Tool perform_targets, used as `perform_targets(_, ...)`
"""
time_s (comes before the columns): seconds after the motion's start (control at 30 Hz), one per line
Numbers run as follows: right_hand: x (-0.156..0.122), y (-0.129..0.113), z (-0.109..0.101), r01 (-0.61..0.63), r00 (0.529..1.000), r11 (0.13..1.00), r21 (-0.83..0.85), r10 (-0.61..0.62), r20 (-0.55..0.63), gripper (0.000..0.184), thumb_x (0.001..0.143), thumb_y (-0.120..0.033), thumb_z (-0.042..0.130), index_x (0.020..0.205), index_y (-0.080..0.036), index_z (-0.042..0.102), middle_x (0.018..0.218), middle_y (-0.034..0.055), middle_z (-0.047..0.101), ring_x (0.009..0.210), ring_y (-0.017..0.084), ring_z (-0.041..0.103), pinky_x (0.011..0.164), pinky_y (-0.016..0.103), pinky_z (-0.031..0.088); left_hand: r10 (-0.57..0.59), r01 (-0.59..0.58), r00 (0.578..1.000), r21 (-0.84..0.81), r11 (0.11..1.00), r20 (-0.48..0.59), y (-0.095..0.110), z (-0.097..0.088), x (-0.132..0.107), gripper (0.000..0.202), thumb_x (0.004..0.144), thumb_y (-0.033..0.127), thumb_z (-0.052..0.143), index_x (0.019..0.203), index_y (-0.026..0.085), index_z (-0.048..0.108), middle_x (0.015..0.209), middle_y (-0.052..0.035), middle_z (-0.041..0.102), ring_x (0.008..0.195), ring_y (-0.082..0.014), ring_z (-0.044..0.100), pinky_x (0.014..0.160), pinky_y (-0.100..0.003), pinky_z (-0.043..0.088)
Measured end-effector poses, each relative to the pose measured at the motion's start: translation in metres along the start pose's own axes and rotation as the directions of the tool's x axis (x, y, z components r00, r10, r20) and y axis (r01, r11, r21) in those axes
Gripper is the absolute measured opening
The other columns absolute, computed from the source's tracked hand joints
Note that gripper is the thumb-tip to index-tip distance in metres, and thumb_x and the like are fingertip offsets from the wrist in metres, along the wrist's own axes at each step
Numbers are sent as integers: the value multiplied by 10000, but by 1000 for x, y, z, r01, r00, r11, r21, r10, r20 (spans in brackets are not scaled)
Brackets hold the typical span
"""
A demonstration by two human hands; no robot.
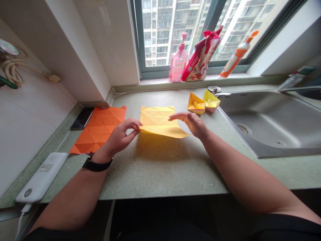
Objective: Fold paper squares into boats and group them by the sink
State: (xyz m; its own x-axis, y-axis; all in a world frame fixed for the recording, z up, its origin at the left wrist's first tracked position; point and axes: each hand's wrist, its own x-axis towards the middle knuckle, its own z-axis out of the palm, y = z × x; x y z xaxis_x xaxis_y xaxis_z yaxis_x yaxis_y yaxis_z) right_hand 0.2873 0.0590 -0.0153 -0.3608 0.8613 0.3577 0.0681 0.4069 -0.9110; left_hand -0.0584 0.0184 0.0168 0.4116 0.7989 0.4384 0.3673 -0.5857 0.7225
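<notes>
Speckled green-grey countertop [163, 177] spans the scene. Stainless-steel sink [281, 154] set into it at right. Creased orange paper [100, 129] lies flat at left. Creased yellow paper [157, 122] is at centre, between the two hands: far part on the counter, near edge raised and curving. Left hand [124, 134]: thumb and fingers pinched on the left edge of the yellow paper. Right hand [194, 124]: fingers outstretched and together above the right part of that paper; cannot tell whether they touch it. White power bank [42, 177], near left, cable plugged in at its near end. Two folded paper boxes, one orange-yellow [197, 103] and one pale yellow [211, 100], stand side by side, far right of the yellow paper, near the sink. Smartphone [82, 118] at far left, beside the orange paper. Black watch band [97, 164] on left wrist
</notes>
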Motion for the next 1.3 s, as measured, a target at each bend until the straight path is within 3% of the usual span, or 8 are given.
perform_targets(0.13,-4,-14,0,24,998,1000,4,-24,66,869,924,-980,431,1149,-261,863,1124,107,859,1147,306,792,1128,518,562,-56,53,983,-18,998,-176,-3,2,-1,142,1037,359,685,1009,221,689,1066,-61,765,993,-195,739,934,-357,655)
perform_targets(0.3,-5,-19,2,-34,999,976,-216,24,-46,533,834,-791,809,986,-286,891,996,73,863,1021,291,805,1040,480,606,-172,151,947,-98,984,-272,-10,4,-2,250,1006,466,732,1008,220,690,1063,-40,737,857,-158,743,745,-277,677)
perform_targets(0.57,-6,-24,3,-107,991,994,14,108,-81,486,748,-711,926,806,-237,832,803,52,786,712,198,714,655,330,609,-262,184,925,-278,943,-275,-5,8,2,284,941,463,795,974,227,640,985,-15,675,819,-143,695,689,-241,642)
perform_targets(0.67,-5,-23,3,-134,982,990,52,139,-129,504,741,-728,921,822,-243,809,801,34,763,711,186,695,677,323,609,-298,230,922,-272,935,-245,-10,12,2,256,933,434,779,956,228,628,909,-7,664,844,-160,696,731,-249,616)
perform_targets(0.77,-2,-15,4,-140,977,989,47,146,-156,505,758,-703,915,960,-251,814,950,55,802,866,223,744,800,358,633,-327,279,913,-210,937,-245,-19,15,2,240,949,436,739,972,224,631,898,-8,684,780,-155,684,708,-254,583)
perform_targets(0.93,1,5,2,-144,981,972,-186,115,-158,374,875,-573,818,1077,-259,794,1066,72,812,958,260,757,887,425,629,-263,294,912,54,954,-314,-25,17,1,131,963,357,705,980,231,674,916,-18,743,792,-181,704,751,-294,590)
perform_targets(1.1,0,15,4,-102,983,822,-561,-4,-184,147,939,-361,680,977,-263,783,963,56,813,907,262,760,898,431,612,-200,250,935,147,957,-292,-24,18,1,55,967,231,647,968,228,702,947,-27,763,891,-207,736,882,-351,626)
perform_targets(1.3,3,23,6,-96,983,769,-632,-27,-182,116,922,-270,652,876,-267,759,923,43,815,883,257,755,864,411,614,75,67,948,426,902,-308,-19,20,-2,176,994,182,656,1149,237,719,1287,-92,707,1282,-292,650,1192,-537,506)
